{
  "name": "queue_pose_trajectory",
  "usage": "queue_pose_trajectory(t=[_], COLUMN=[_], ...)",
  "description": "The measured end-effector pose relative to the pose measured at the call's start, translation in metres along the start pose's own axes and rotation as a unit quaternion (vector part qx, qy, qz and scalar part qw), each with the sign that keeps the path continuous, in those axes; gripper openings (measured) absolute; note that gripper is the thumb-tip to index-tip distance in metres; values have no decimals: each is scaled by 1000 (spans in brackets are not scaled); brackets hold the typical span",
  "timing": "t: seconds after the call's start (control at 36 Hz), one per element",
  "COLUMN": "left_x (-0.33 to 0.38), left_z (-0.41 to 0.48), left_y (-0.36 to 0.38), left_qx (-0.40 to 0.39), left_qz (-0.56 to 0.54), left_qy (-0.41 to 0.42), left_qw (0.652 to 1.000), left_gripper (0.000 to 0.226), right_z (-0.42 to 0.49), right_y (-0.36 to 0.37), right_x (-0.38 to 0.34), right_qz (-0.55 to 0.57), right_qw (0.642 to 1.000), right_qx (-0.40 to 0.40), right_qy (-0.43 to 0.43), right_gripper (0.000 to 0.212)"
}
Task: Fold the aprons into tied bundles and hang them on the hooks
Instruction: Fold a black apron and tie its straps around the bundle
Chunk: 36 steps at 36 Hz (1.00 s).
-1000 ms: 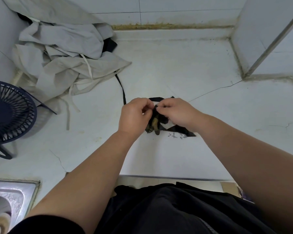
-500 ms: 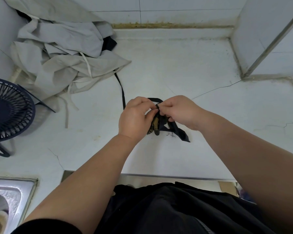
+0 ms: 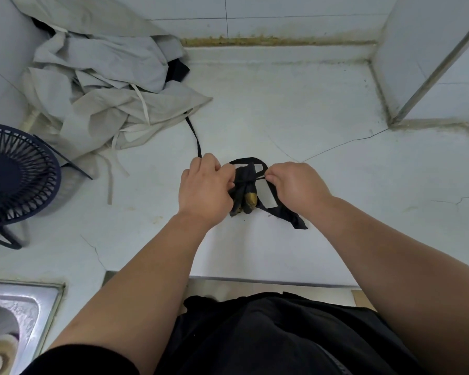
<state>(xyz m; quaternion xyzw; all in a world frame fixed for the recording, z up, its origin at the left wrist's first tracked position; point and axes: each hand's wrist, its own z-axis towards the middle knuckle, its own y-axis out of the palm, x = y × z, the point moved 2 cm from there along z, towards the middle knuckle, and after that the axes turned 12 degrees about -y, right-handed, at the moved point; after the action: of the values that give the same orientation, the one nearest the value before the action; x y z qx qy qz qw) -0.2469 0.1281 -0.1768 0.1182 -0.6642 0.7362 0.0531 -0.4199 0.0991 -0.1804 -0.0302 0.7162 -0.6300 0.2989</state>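
The head view looks down on a white bench [image 3: 349, 185] set into a tiled corner. Near the middle of the frame I see the black apron bundle [image 3: 244, 190]. It is a tight roll with a gold-coloured patch at its lower end, and it rests on the bench between the 2 hands.

The left hand [image 3: 205, 188] sits at the bundle's 9 o'clock side with its fingers curled in, and its grip closes on the side of the roll. A black strap [image 3: 195, 135] comes out of the top of that fist and runs toward 11 o'clock until it slips under the edge of the grey apron pile [image 3: 106, 104].

The right hand [image 3: 295, 186] sits at the bundle's 3 o'clock side. Its grip pinches a thin run of strap drawn taut across the roll's waist. A strap loop [image 3: 245, 159] arches over the bundle at 12 o'clock. A loose tail [image 3: 295, 223] trails toward 5 o'clock, passes under the right wrist and lies flat on the bench.

The grey pile is heaped in the corner at 10 o'clock, with pale ties spilling from it onto the bench. A dark blue fan [image 3: 16, 174] stands at 9 o'clock. The corner of a steel sink [image 3: 38, 301] shows at 7 o'clock, and the person's black clothing [image 3: 268, 334] fills 6 o'clock.
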Motion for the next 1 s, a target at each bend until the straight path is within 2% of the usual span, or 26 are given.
queue_pose_trajectory(t=[0.08, 0.14, 0.22, 0.28, 0.31, 0.36, 0.39, 0.44, 0.53, 0.58, 0.61, 0.67, 0.72, 0.81, 0.86, 0.92, 0.94, 0.97, 1.0], left_x=[-1, -5, -8, -4, 0, 7, 8, 10, 14, 21, 25, 33, 37, 46, 53, 57, 58, 60, 62], left_z=[-1, -4, -8, -11, -13, -16, -16, -15, -17, -22, -24, -29, -32, -38, -46, -52, -56, -60, -65], left_y=[1, 1, 8, 12, 12, 14, 15, 13, 6, 2, 0, -3, -5, -8, -11, -8, -7, -6, -5], left_qx=[-28, -42, -87, -150, -173, -193, -190, -167, -127, -129, -134, -133, -113, -92, -78, -84, -99, -124, -148], left_qz=[-5, -24, -158, -259, -267, -199, -155, -132, -214, -336, -402, -482, -563, -696, -739, -757, -757, -743, -695], left_qy=[-35, -55, -96, -122, -120, -97, -93, -116, -194, -252, -282, -324, -368, -422, -436, -439, -439, -440, -451], left_qw=[999, 997, 979, 946, 940, 956, 965, 970, 949, 898, 861, 803, 731, 574, 508, 476, 475, 489, 541], left_gripper=[16, 17, 18, 36, 50, 67, 66, 45, 15, 15, 16, 12, 8, 6, 12, 15, 15, 19, 26], right_z=[-1, 0, 1, -1, -2, -4, -6, -12, -24, -33, -37, -42, -48, -55, -60, -64, -68, -72, -76], right_y=[-1, -5, -13, -15, -14, -11, -9, -10, -13, -14, -14, -14, -16, -30, -42, -52, -57, -62, -66], right_x=[4, 3, -5, -10, -12, -16, -18, -20, -15, -9, -6, -2, 4, 13, 12, 6, 3, -1, -3], right_qz=[33, 81, 140, 212, 261, 359, 394, 425, 430, 418, 398, 341, 332, 311, 306, 359, 395, 436, 476], right_qw=[998, 995, 990, 977, 964, 930, 914, 898, 894, 899, 908, 930, 931, 938, 940, 921, 907, 888, 868], right_qx=[-21, -27, 0, 10, 12, 11, 8, -4, -18, -41, -61, -90, -66, 20, 53, 63, 67, 72, 74], right_qy=[55, 52, 15, 24, 37, 74, 92, 112, 126, 122, 115, 106, 134, 155, 140, 133, 132, 127, 120], right_gripper=[27, 25, 22, 20, 19, 18, 19, 29, 73, 90, 86, 57, 32, 10, 13, 15, 19, 23, 24])
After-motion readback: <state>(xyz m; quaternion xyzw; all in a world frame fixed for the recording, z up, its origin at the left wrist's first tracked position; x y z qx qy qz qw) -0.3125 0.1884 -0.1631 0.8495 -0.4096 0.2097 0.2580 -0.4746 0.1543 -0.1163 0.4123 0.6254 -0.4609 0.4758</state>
